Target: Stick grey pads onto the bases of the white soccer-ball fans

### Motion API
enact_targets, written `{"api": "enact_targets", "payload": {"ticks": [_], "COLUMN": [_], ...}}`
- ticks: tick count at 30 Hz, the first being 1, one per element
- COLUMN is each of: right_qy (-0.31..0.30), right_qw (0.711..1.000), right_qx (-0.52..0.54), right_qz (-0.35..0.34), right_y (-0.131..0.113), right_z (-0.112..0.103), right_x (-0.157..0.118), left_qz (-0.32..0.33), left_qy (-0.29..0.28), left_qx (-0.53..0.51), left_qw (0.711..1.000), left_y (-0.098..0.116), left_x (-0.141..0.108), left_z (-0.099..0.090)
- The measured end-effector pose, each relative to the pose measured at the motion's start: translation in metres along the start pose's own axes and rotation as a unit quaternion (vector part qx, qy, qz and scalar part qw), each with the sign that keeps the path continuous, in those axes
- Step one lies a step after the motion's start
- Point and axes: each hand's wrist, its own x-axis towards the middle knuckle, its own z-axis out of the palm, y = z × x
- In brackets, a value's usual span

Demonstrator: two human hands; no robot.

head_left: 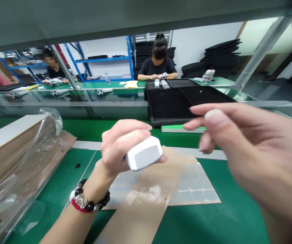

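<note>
— Left hand [121, 144], wrist ringed by a beaded bracelet [90, 201], grips a small white block [143, 153] above the middle of the green bench [212, 223]. What is the right one doing?

— Right hand [250, 149] hovers close to the camera on the right, thumb and forefinger pinched nearly together. Whether anything sits between them cannot be told. It stands apart from the block, a gap of open air between the two.

— And beneath them?

— A tan backing sheet [191, 183] carrying a grid of pale square stickers lies flat on the bench, directly under the block. A loose tan strip [135, 217] runs from it toward the near edge.

— What crowds the sides?

— At the left edge, a stack of flat boards [11, 152] partly wrapped in clear plastic film [41, 142] slopes toward the sheet. At the far edge, a black tray [176, 105] rests on a thin white board [178, 128], just behind the right hand's fingertips. A grey overhead shelf [110, 17] spans the top.

— Any room left?

— Bare green surface shows between the boards and the sheet, and along the near right corner.

— Who else is pictured?

— A person in a dark shirt [158, 66] sits at the next bench beyond the tray, hands on small white items; two more people work at the far left.
</note>
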Motion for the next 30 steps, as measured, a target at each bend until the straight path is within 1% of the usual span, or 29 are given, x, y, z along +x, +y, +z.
{"api": "enact_targets", "payload": {"ticks": [1, 2, 4, 6, 8, 10, 12, 14, 16, 17, 18, 20, 22, 24, 25, 26, 28, 30], "right_qy": [-0.043, -0.102, -0.203, -0.251, -0.268, -0.263, -0.240, -0.216, -0.170, -0.114, -0.055, 0.039, 0.082, 0.087, 0.080, 0.070, 0.043, 0.003], "right_qw": [0.999, 0.993, 0.974, 0.961, 0.956, 0.958, 0.964, 0.973, 0.985, 0.992, 0.996, 0.995, 0.992, 0.992, 0.994, 0.995, 0.997, 0.994], "right_qx": [0.031, 0.059, 0.091, 0.101, 0.085, 0.031, -0.025, -0.043, -0.018, 0.006, 0.013, 0.021, 0.019, 0.006, -0.006, -0.021, -0.062, -0.113], "right_qz": [-0.012, -0.024, -0.046, -0.058, -0.079, -0.105, -0.108, -0.064, 0.015, 0.056, 0.075, 0.087, 0.091, 0.086, 0.079, 0.066, 0.034, 0.000], "right_y": [-0.002, -0.004, -0.007, -0.008, -0.006, -0.002, 0.007, 0.024, 0.049, 0.063, 0.079, 0.107, 0.127, 0.135, 0.135, 0.133, 0.126, 0.122], "right_z": [0.004, 0.009, 0.017, 0.021, 0.022, 0.021, 0.020, 0.019, 0.017, 0.015, 0.014, 0.010, 0.006, 0.003, 0.003, 0.002, 0.002, 0.002], "right_x": [-0.002, -0.003, -0.007, -0.008, -0.008, -0.005, 0.000, 0.008, 0.017, 0.022, 0.027, 0.036, 0.042, 0.043, 0.041, 0.036, 0.017, -0.014], "left_qz": [-0.009, -0.019, -0.055, -0.079, -0.089, -0.089, -0.096, -0.132, -0.207, -0.250, -0.290, -0.340, -0.364, -0.375, -0.377, -0.378, -0.379, -0.380], "left_qy": [0.012, 0.024, 0.034, 0.031, 0.008, -0.037, -0.133, -0.223, -0.279, -0.306, -0.339, -0.420, -0.498, -0.552, -0.569, -0.577, -0.575, -0.564], "left_qx": [0.012, 0.019, 0.011, -0.026, -0.062, -0.079, -0.078, -0.067, -0.047, -0.035, -0.023, -0.001, -0.001, -0.026, -0.040, -0.047, -0.049, -0.056], "left_qw": [1.000, 0.999, 0.998, 0.996, 0.994, 0.992, 0.983, 0.963, 0.936, 0.918, 0.895, 0.841, 0.787, 0.744, 0.730, 0.722, 0.723, 0.731], "left_y": [0.003, 0.006, 0.012, 0.017, 0.020, 0.020, 0.018, 0.015, 0.010, 0.007, 0.005, 0.001, 0.000, 0.002, 0.004, 0.007, 0.014, 0.021], "left_x": [-0.001, -0.002, -0.004, -0.006, -0.006, -0.006, -0.006, -0.005, -0.006, -0.006, -0.007, -0.011, -0.019, -0.034, -0.043, -0.053, -0.072, -0.086], "left_z": [0.000, 0.001, 0.003, 0.005, 0.008, 0.010, 0.011, 0.011, 0.010, 0.009, 0.009, 0.010, 0.015, 0.022, 0.027, 0.033, 0.044, 0.053]}}
